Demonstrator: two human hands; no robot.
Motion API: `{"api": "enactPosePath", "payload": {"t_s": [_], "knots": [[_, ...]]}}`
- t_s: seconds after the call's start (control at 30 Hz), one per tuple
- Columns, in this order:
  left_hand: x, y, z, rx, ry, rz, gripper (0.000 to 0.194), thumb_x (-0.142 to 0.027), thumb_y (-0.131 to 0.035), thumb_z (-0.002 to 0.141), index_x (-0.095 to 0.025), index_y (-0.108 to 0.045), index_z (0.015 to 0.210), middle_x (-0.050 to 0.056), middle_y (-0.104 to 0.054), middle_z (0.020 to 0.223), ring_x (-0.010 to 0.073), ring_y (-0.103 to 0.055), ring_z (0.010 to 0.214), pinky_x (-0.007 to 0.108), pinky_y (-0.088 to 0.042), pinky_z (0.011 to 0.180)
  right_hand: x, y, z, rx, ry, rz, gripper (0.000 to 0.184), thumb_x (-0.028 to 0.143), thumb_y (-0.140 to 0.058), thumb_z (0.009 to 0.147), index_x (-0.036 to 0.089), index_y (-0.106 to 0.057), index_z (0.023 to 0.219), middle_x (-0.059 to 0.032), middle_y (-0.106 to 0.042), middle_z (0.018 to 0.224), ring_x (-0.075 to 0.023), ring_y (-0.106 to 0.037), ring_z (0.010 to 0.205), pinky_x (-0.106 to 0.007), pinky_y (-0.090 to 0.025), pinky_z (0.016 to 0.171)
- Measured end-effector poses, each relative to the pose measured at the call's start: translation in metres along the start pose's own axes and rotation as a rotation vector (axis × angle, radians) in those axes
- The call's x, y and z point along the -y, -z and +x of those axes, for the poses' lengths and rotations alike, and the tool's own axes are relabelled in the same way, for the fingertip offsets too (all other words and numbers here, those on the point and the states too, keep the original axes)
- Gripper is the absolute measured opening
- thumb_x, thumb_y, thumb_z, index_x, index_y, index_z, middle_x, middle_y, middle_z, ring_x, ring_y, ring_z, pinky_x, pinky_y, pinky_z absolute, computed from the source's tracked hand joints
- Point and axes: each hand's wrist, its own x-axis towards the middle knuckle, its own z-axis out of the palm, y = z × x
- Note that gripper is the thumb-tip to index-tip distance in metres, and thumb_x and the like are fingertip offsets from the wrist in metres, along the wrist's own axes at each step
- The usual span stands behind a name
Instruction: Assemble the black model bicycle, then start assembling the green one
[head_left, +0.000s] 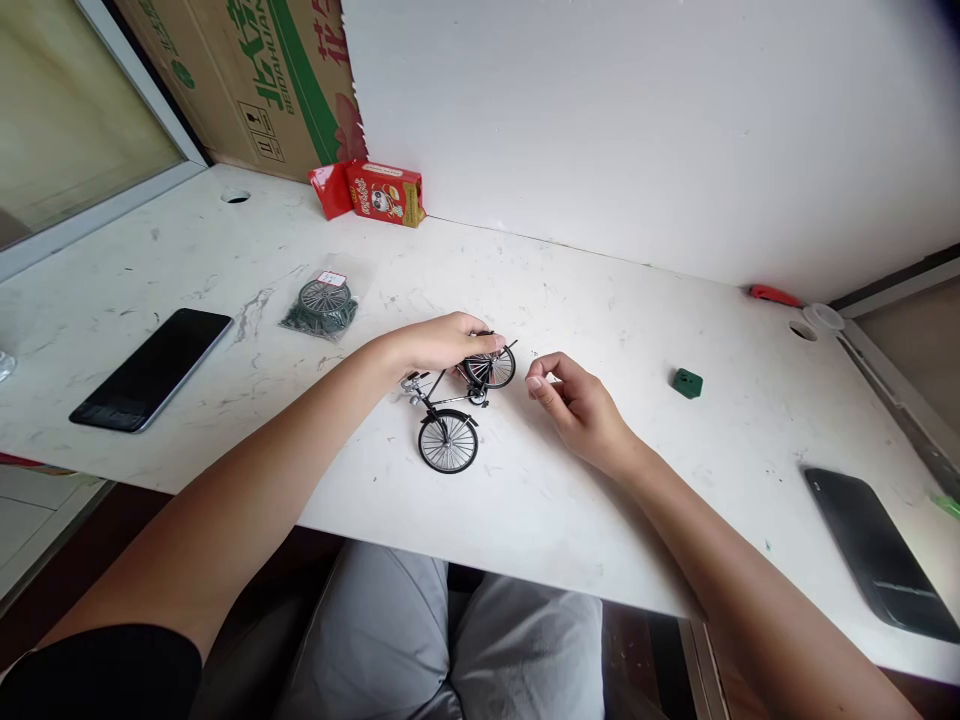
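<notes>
A small black model bicycle (450, 402) lies tilted on the white table, its front wheel toward me and its handlebar on the left. My left hand (448, 342) is closed on its rear end, thumb and fingers gripping by the rear wheel; part of the frame is hidden behind the fingers. Just right of that wheel, apart from it, is my right hand (574, 405). Its thumb and fingertips are drawn together in a pinch, and whatever might be between them is too small to make out.
A clear bag of spoked wheels and dark parts (324, 305) lies left of the bicycle, beyond a phone (152, 368). Right are a small green block (687, 383) and a dark phone-shaped object (881, 550). A red box (386, 194) stands against the back wall.
</notes>
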Motion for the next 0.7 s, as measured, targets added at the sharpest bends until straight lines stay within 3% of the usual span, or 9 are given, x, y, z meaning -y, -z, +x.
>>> {"api": "enactPosePath", "payload": {"t_s": [0.17, 0.37, 0.47, 0.6, 0.7], "knots": [[0.007, -0.016, 0.001, -0.006, -0.069, 0.042, 0.045, -0.062, -0.067, 0.092, -0.017, -0.07, 0.099, 0.005, -0.069, 0.085, 0.0175, -0.059, 0.07, 0.03, -0.044, 0.065, -0.007, 0.001, 0.004, -0.08, 0.037, 0.033, 0.028, 0.052, -0.052, 0.108, 0.024, -0.057, 0.107, -0.0034, -0.06, 0.093, -0.0175, -0.058, 0.084, -0.031, -0.047, 0.074], [0.004, -0.027, -0.001, -0.056, -0.136, 0.218, 0.045, -0.061, -0.06, 0.097, -0.018, -0.07, 0.089, 0.002, -0.063, 0.077, 0.0176, -0.055, 0.068, 0.031, -0.038, 0.065, -0.01, 0.003, 0.007, -0.162, 0.019, 0.074, 0.033, 0.057, -0.058, 0.104, 0.024, -0.061, 0.104, -0.0042, -0.062, 0.093, -0.0184, -0.056, 0.082, -0.032, -0.047, 0.072], [0.001, -0.03, -0.002, -0.176, -0.198, 0.404, 0.042, -0.056, -0.059, 0.099, -0.018, -0.07, 0.082, 0.004, -0.064, 0.077, 0.0196, -0.058, 0.071, 0.033, -0.041, 0.068, -0.01, 0.004, 0.008, -0.202, -0.017, 0.124, 0.036, 0.061, -0.063, 0.1, 0.024, -0.063, 0.102, -0.0037, -0.061, 0.091, -0.0165, -0.051, 0.074, -0.03, -0.042, 0.063], [-0.005, -0.035, -0.006, -0.396, -0.466, 0.498, 0.021, -0.038, -0.071, 0.094, -0.018, -0.075, 0.102, 0.009, -0.073, 0.104, 0.022, -0.064, 0.094, 0.034, -0.047, 0.083, -0.004, 0.004, 0.01, -0.21, -0.111, 0.316, 0.042, 0.066, -0.066, 0.095, 0.024, -0.061, 0.098, 0.0016, -0.053, 0.078, -0.0108, -0.034, 0.056, -0.028, -0.028, 0.05], [-0.014, -0.042, -0.013, -0.372, -0.624, 0.492, 0.011, -0.027, -0.073, 0.095, -0.02, -0.078, 0.102, 0.007, -0.074, 0.103, 0.0171, -0.065, 0.083, 0.032, -0.049, 0.081, 0.004, 0.006, 0.01, -0.151, -0.181, 0.454, 0.045, 0.067, -0.066, 0.095, 0.024, -0.056, 0.089, 0.0073, -0.035, 0.064, -0.0095, -0.023, 0.052, -0.027, -0.019, 0.048]]}}
